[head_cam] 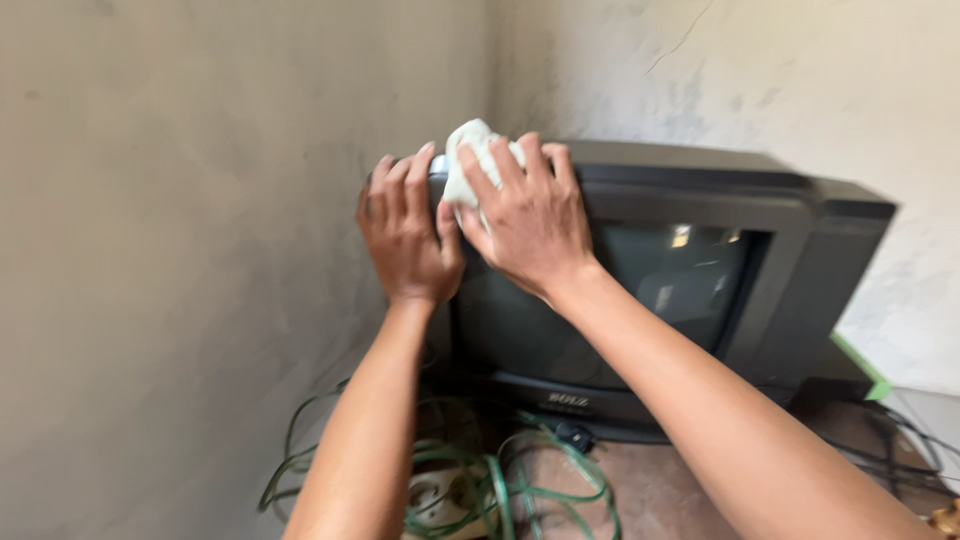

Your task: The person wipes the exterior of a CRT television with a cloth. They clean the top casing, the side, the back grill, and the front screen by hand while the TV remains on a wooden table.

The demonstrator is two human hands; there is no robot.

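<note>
A black box-shaped television (700, 270) with a curved glass screen stands in the corner of a room. My left hand (405, 230) lies flat against its upper left corner, fingers wrapped over the edge. Beside it my right hand (525, 215) presses a crumpled white cloth (468, 160) onto the top left of the set's frame. The cloth pokes out above my fingers; the rest of it is hidden under my palm.
Loops of green cable (500, 480) and a white plug block (435, 495) lie on the brown surface in front of the television. Bare plaster walls (180, 250) close in on the left and behind. A green-edged object (865, 370) and dark cables (900, 450) sit at the right.
</note>
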